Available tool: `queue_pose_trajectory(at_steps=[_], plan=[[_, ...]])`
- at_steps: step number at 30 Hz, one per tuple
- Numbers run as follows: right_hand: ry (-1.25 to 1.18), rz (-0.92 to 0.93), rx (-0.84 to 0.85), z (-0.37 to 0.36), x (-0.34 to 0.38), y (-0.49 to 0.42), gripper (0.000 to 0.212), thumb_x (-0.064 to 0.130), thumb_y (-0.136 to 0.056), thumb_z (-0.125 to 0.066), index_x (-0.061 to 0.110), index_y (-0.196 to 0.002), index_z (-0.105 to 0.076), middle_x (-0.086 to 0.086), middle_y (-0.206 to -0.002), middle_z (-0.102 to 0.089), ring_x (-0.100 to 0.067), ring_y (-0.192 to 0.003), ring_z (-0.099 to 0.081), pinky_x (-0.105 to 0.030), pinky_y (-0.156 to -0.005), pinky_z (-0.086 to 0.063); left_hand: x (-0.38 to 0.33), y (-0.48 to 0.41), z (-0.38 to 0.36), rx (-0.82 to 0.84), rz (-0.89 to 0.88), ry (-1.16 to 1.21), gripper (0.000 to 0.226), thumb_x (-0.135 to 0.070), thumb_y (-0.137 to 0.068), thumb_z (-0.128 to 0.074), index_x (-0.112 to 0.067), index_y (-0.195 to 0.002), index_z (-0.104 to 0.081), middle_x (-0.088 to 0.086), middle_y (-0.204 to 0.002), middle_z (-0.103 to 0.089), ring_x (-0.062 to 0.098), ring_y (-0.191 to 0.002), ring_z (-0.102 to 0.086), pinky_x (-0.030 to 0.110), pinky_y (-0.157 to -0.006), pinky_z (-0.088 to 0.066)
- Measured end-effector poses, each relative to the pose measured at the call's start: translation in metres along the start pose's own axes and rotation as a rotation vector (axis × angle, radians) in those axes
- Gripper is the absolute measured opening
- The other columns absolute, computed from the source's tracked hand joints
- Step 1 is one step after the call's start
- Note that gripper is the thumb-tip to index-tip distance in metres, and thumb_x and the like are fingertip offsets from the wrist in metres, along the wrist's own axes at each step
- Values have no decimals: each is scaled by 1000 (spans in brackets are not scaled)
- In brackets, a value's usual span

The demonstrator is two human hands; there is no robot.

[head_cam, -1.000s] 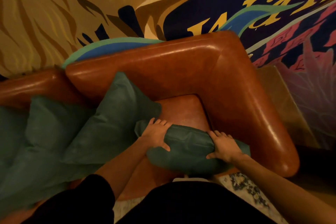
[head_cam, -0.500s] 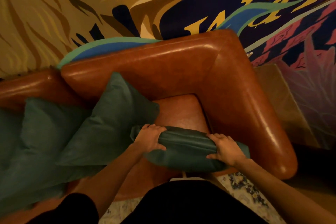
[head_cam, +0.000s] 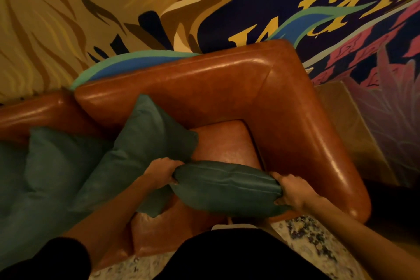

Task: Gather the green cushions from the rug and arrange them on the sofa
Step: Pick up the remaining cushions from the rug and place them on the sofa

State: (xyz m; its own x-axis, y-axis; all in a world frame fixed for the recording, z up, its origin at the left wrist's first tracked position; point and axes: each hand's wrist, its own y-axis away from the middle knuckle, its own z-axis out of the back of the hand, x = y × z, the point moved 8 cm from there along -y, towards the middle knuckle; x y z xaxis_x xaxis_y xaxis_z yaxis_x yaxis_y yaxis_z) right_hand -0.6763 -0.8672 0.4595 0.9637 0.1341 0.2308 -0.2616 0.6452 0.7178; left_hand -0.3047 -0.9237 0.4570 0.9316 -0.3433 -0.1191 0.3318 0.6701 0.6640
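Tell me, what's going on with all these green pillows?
A person grips a green cushion at both ends, left hand on one, right hand on the other, at the seat corner of a brown leather sofa. Other green cushions already lean against the backrest to the left. A patterned rug shows in front of the sofa.

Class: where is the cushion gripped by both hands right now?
Head view, lower centre: the cushion is over the sofa seat, between left hand and right hand.
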Motion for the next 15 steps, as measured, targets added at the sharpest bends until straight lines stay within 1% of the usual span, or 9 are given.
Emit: queue_pose_trajectory(at_steps=[1, 3, 4, 6, 9, 11, 12, 13, 15], plan=[[18, -15, 12, -2, 2, -2, 96, 49, -65, -78, 32, -145, -28, 0, -130, -58, -24, -119, -55, -43, -104, -41, 2, 0, -4, 3, -1, 41, 77, -44, -71, -75, -33, -139, -42, -2, -134, -56, 22, -124, -52, 35, -99, -43], [54, -62, 39, -1, 7, -6, 112, 52, -62, -79, 24, -151, -19, -4, -143, -44, -28, -133, -41, -52, -115, -22, 9, 1, -4, -21, -7, 152, 87, -41, -68, -78, -29, -143, -37, -2, -141, -49, 20, -129, -47, 33, -105, -39], [52, -78, 39, 2, 11, -9, 120, 55, -59, -79, 20, -153, -14, -5, -148, -38, -30, -138, -34, -54, -117, -15, 13, 3, -3, -39, -11, 213, 91, -42, -66, -80, -27, -144, -36, -2, -143, -48, 19, -130, -45, 32, -107, -37], [23, -55, -5, 11, 29, -18, 127, 64, -55, -78, 19, -153, -11, -6, -152, -30, -30, -143, -25, -57, -117, -10, 23, 8, 0, -66, -17, 319, 95, -47, -62, -82, -26, -143, -37, -1, -143, -48, 17, -130, -45, 29, -108, -35], [-20, 52, -41, 17, 76, -40, 132, 73, -50, -75, 22, -153, -10, -9, -155, -24, -31, -145, -21, -58, -118, -10, 38, 16, 6, -94, 19, 492, 97, -52, -57, -84, -26, -140, -42, -2, -134, -55, 14, -119, -54, 25, -102, -41], [-7, 80, -21, 14, 105, -56, 137, 75, -48, -74, 24, -154, -4, -10, -156, -21, -35, -144, -21, -57, -117, -14, 57, 20, 11, -162, 109, 612, 88, -44, -60, -86, -21, -136, -48, 1, -121, -61, 14, -106, -59, 27, -97, -46], [5, 66, -26, 14, 112, -62, 136, 73, -48, -76, 23, -154, -4, -11, -155, -24, -37, -141, -25, -56, -116, -19, 70, 21, 15, -232, 164, 659, 81, -38, -62, -86, -17, -133, -52, 4, -118, -64, 16, -103, -61, 30, -97, -48], [10, 40, -44, 17, 114, -67, 131, 69, -51, -78, 23, -153, -9, -10, -152, -30, -38, -138, -31, -54, -114, -24, 87, 24, 20, -320, 229, 671, 75, -33, -64, -86, -14, -129, -55, 7, -117, -65, 19, -103, -62, 34, -98, -48], [14, 0, -92, 27, 108, -72, 109, 58, -59, -80, 24, -147, -25, -8, -143, -45, -36, -128, -44, -50, -106, -35, 124, 32, 27, -480, 381, 640, 70, -27, -66, -85, -9, -127, -57, 13, -123, -62, 28, -112, -59, 38, -100, -44]])
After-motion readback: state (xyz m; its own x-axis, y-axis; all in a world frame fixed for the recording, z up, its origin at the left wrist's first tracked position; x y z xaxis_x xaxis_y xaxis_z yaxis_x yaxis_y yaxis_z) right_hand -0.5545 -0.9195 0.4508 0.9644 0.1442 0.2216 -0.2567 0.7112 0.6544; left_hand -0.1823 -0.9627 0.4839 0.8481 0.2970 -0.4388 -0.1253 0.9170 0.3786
